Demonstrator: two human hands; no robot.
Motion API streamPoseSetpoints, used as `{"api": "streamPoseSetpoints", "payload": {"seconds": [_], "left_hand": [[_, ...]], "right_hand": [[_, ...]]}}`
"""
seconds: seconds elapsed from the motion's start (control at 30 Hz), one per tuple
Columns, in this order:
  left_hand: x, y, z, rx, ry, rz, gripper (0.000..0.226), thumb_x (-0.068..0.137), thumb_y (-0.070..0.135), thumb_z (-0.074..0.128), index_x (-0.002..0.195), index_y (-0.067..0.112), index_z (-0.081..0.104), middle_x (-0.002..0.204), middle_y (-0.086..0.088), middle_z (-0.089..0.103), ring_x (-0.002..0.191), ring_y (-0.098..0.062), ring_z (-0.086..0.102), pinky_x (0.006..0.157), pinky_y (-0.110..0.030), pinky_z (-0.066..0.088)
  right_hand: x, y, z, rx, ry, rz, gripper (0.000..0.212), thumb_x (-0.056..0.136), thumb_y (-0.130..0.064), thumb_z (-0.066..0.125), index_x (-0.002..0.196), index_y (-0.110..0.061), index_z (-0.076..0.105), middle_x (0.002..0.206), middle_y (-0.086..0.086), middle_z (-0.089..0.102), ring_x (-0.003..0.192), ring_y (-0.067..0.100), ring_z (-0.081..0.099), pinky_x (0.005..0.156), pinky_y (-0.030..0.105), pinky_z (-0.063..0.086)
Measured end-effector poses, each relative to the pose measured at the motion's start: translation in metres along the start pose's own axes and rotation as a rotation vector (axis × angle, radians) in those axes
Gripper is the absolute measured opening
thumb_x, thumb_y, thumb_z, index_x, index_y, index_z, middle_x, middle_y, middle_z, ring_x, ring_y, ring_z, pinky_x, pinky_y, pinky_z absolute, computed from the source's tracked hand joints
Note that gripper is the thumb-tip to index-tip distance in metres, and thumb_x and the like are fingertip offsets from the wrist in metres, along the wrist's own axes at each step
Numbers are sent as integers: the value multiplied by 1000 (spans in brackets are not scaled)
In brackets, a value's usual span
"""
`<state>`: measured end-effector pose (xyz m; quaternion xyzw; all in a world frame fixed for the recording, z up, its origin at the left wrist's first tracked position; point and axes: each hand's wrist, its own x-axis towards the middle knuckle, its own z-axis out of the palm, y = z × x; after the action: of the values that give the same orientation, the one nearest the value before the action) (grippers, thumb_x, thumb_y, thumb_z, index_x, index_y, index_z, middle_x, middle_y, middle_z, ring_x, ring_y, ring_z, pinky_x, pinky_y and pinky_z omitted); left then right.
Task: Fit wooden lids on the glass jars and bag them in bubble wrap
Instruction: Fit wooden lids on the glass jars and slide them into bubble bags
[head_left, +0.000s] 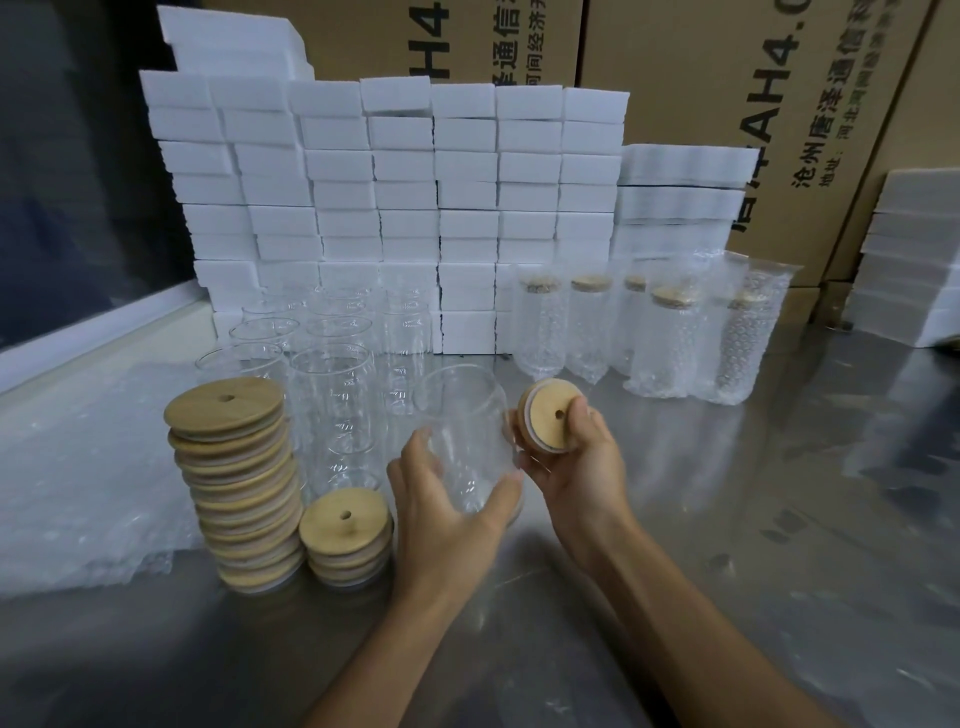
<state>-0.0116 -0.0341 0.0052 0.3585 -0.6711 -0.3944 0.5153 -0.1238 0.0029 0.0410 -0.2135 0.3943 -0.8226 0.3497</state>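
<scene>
Now the left hand (447, 499) grips a glass jar (462, 436) while the right hand (576, 462) pinches a wooden lid (550, 415).

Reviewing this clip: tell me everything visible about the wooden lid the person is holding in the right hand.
The wooden lid is a round disc of pale, bamboo-like wood with a small hole near its middle and a whitish ring showing along its edge. It is tilted, its flat face turned toward the camera, held off the steel table. The right hand grips it by the rim, thumb over the upper edge. It sits just right of the open glass jar in the left hand, not yet fitted.
</scene>
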Motion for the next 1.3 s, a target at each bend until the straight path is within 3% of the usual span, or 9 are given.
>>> {"api": "streamPoseSetpoints", "payload": {"seconds": [0.17, 0.27, 0.37, 0.43, 0.7, 0.77, 0.93, 1.13, 1.3], "left_hand": [[-6, 3, 3, 79, 23, 145, 77, 52, 60, 81, 113, 53, 33, 104, 28, 36, 93, 4, 50, 74, -5, 41], [-9, 7, 1, 172, 19, 223, 81, 53, 69, 71, 122, 47, 36, 109, 26, 39, 98, 0, 52, 76, -15, 45], [-11, 14, -1, 280, 26, 239, 96, 52, 72, 67, 136, 46, 29, 117, 20, 55, 99, -10, 59, 81, -33, 52], [-10, 19, -3, 383, 42, 275, 99, 52, 68, 68, 140, 43, 28, 111, 12, 64, 92, -18, 63, 81, -41, 52], [-11, 28, -10, 759, 47, 370, 96, 53, 58, 73, 140, 26, 47, 94, 1, 64, 84, -25, 62, 74, -38, 40], [-11, 29, -10, 776, 56, 365, 98, 52, 57, 77, 139, 26, 48, 94, 1, 64, 83, -25, 63, 73, -38, 40], [-9, 29, -14, 746, 48, 347, 96, 54, 59, 77, 140, 27, 46, 96, 2, 65, 88, -25, 63, 76, -39, 40], [-5, 27, -17, 682, 44, 325, 95, 53, 63, 67, 139, 28, 47, 96, 3, 66, 89, -24, 65, 79, -39, 41], [-3, 25, -21, 535, -6, 221, 99, 48, 73, 63, 139, 41, 39, 96, 13, 65, 82, -18, 63, 79, -39, 51]], "right_hand": [[-4, -2, 4, -29, 30, -86, 18, 108, -34, 42, 105, -20, 54, 89, 9, 75, 74, 27, 76, 50, 23, 44], [-6, -3, 4, -99, 54, -160, 17, 107, -36, 45, 106, -25, 58, 90, 4, 75, 83, 24, 76, 57, 23, 50], [-7, -2, 5, -151, 87, -214, 16, 105, -35, 50, 108, -28, 64, 105, 6, 74, 95, 25, 73, 65, 25, 53], [-6, -3, 3, -177, 99, -251, 18, 105, -31, 52, 104, -29, 70, 103, 2, 74, 92, 20, 70, 68, 26, 52], [-12, -11, 1, -359, 1, -551, 13, 99, -15, 60, 104, -11, 71, 103, 3, 77, 101, 16, 73, 88, 24, 55], [-16, -9, 3, -435, -21, -604, 14, 95, -20, 60, 100, -15, 72, 102, 2, 76, 102, 18, 72, 90, 30, 54], [-21, -6, 6, -480, -68, -640, 12, 94, -18, 62, 95, -21, 74, 96, -1, 75, 93, 11, 71, 84, 22, 51], [-18, -4, 3, -442, -66, -567, 13, 97, -6, 64, 101, -6, 76, 96, 0, 78, 97, 13, 72, 88, 24, 52], [-16, -5, 1, -393, -105, -465, 32, 88, -30, 66, 107, -6, 77, 102, 4, 78, 103, 14, 71, 87, 22, 52]]}}
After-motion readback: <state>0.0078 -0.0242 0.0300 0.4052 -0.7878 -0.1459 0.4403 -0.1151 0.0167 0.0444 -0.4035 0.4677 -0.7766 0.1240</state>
